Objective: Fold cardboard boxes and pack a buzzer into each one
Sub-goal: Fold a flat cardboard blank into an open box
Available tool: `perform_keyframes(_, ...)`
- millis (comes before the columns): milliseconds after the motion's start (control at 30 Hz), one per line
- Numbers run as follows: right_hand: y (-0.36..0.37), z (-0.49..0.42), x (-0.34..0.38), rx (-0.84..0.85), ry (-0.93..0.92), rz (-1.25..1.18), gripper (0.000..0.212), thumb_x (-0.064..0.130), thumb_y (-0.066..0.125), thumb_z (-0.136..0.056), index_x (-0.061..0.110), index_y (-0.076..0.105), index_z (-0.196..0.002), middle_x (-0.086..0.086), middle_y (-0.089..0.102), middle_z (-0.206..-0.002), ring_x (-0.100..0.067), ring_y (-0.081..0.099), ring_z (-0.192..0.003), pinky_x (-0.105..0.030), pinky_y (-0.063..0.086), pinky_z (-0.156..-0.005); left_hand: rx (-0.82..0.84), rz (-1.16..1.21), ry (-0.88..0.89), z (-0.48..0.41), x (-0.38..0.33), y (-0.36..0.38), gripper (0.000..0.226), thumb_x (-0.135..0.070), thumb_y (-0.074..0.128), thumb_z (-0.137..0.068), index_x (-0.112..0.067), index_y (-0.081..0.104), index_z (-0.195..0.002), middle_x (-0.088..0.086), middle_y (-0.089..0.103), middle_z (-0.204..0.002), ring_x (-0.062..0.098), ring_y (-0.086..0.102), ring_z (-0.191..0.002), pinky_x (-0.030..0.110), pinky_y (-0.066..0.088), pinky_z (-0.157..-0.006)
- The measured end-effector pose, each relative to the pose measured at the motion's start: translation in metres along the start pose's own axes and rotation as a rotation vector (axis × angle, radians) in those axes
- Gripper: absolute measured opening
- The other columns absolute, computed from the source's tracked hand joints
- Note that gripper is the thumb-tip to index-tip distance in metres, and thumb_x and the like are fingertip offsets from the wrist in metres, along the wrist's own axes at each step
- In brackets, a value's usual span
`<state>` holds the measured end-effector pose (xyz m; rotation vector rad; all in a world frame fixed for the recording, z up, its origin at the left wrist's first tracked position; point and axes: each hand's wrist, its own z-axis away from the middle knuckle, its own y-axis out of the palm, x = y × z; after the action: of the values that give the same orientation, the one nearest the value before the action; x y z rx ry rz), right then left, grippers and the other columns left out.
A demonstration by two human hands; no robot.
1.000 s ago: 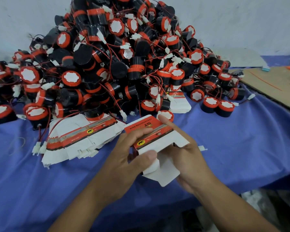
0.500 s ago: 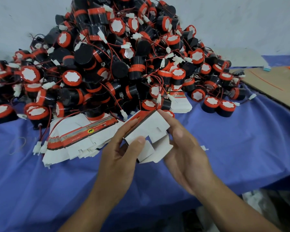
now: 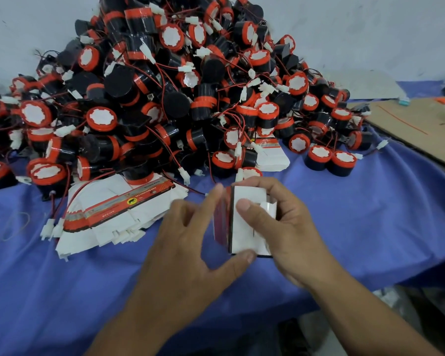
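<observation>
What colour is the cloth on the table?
The cloth is plain blue, shown clearly in the head view.

One part-folded box (image 3: 240, 235) between two hands, left hand (image 3: 180, 242) and right hand (image 3: 293, 227). Dozens of buzzers (image 3: 175, 104) heaped at 12 o'clock, past counting. Two stacks of flat blanks, big stack (image 3: 108, 201) at 9 o'clock, small stack (image 3: 270, 158) at 1 o'clock; one cardboard sheet (image 3: 421, 124) at 2 o'clock.

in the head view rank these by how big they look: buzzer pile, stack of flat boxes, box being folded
1. buzzer pile
2. stack of flat boxes
3. box, smallest even though it is nearest the camera
</observation>
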<state>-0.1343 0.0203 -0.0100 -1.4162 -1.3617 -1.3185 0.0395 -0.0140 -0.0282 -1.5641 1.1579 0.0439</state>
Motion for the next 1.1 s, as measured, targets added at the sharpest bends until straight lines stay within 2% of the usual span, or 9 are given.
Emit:
perform_keyframes(67, 0.001, 0.001, 0.001, 0.09, 0.003, 0.041, 0.025, 0.028, 0.075, -0.085, 0.026, 0.069, -0.109, -0.019, 0.065, -0.101, -0.028, 0.065, -0.087, -0.043, 0.059, -0.07, -0.019, 0.022, 0.111, -0.001, 0.003, 0.0, 0.097, -0.075, 0.054, -0.079, -0.047, 0.001, -0.155, -0.018, 0.022, -0.149, 0.006, 0.026, -0.142, 0.026, 0.035, -0.108)
perform_keyframes(133, 0.001, 0.002, 0.001, 0.178, -0.007, 0.077, 0.025, 0.025, 0.074, -0.089, 0.024, 0.067, -0.112, -0.015, 0.066, -0.097, -0.024, 0.065, -0.085, -0.036, 0.057, -0.071, -0.003, 0.071, 0.227, -0.001, 0.003, 0.0, 0.095, -0.063, 0.061, -0.083, -0.035, 0.008, -0.158, -0.016, 0.013, -0.161, 0.01, 0.015, -0.151, 0.024, 0.024, -0.117)
perform_keyframes(267, 0.0, 0.002, -0.002, 0.158, 0.026, 0.112, 0.046, 0.048, 0.079, -0.078, 0.033, 0.06, -0.117, 0.004, 0.067, -0.112, -0.018, 0.068, -0.097, -0.034, 0.059, -0.081, -0.017, 0.062, 0.327, -0.007, 0.004, -0.007, 0.085, -0.052, 0.069, -0.082, -0.02, 0.031, -0.15, -0.014, 0.034, -0.152, 0.012, 0.036, -0.142, 0.018, 0.03, -0.112)
perform_keyframes(333, 0.0, 0.001, -0.007, 0.133, 0.06, 0.034, 0.066, 0.063, 0.082, -0.068, 0.036, 0.058, -0.124, 0.006, 0.062, -0.128, -0.02, 0.068, -0.111, -0.04, 0.059, -0.089, -0.047, 0.006, 0.339, -0.01, 0.006, -0.012, 0.083, -0.052, 0.071, -0.079, -0.017, 0.038, -0.147, -0.011, 0.042, -0.144, 0.011, 0.044, -0.134, 0.018, 0.035, -0.109)
perform_keyframes(400, 0.002, 0.0, -0.009, 0.126, 0.064, -0.063, 0.072, 0.068, 0.082, -0.065, 0.037, 0.061, -0.126, 0.005, 0.062, -0.134, -0.023, 0.066, -0.116, -0.044, 0.056, -0.095, -0.102, -0.023, 0.322, -0.012, 0.007, -0.014, 0.083, -0.051, 0.071, -0.077, -0.012, 0.042, -0.145, -0.007, 0.046, -0.137, 0.007, 0.045, -0.129, 0.014, 0.034, -0.106)
perform_keyframes(533, 0.009, -0.001, -0.007, 0.178, 0.074, -0.161, 0.055, 0.058, 0.077, -0.079, 0.039, 0.065, -0.13, 0.007, 0.066, -0.133, -0.014, 0.064, -0.121, -0.026, 0.053, -0.092, -0.229, -0.037, 0.237, -0.012, 0.012, -0.015, 0.088, -0.05, 0.07, -0.075, -0.003, 0.045, -0.145, -0.004, 0.048, -0.133, -0.002, 0.042, -0.124, 0.007, 0.032, -0.103)
perform_keyframes(700, 0.009, 0.0, -0.009, 0.213, 0.071, -0.066, 0.044, 0.033, 0.067, -0.092, 0.042, 0.056, -0.134, 0.011, 0.066, -0.133, -0.014, 0.064, -0.121, -0.026, 0.055, -0.092, -0.224, -0.071, 0.226, -0.01, 0.015, -0.014, 0.088, -0.05, 0.07, -0.075, -0.002, 0.046, -0.145, 0.0, 0.05, -0.134, 0.001, 0.042, -0.125, 0.008, 0.034, -0.102)
perform_keyframes(833, 0.006, 0.002, -0.015, 0.178, 0.031, 0.126, 0.057, 0.024, 0.061, -0.095, 0.039, 0.043, -0.147, 0.016, 0.068, -0.126, -0.011, 0.066, -0.115, -0.029, 0.056, -0.095, -0.189, -0.122, 0.258, -0.01, 0.013, -0.012, 0.086, -0.051, 0.07, -0.077, -0.002, 0.048, -0.143, 0.009, 0.054, -0.131, 0.017, 0.051, -0.121, 0.015, 0.037, -0.103)
perform_keyframes(1100, 0.005, 0.002, -0.019, 0.218, 0.053, 0.141, 0.062, 0.02, 0.055, -0.097, 0.034, 0.032, -0.154, 0.021, 0.067, -0.127, -0.007, 0.062, -0.121, -0.027, 0.053, -0.099, -0.159, -0.12, 0.276, -0.014, 0.014, -0.013, 0.083, -0.053, 0.07, -0.076, -0.004, 0.051, -0.14, 0.005, 0.055, -0.13, 0.016, 0.051, -0.121, 0.019, 0.04, -0.102)
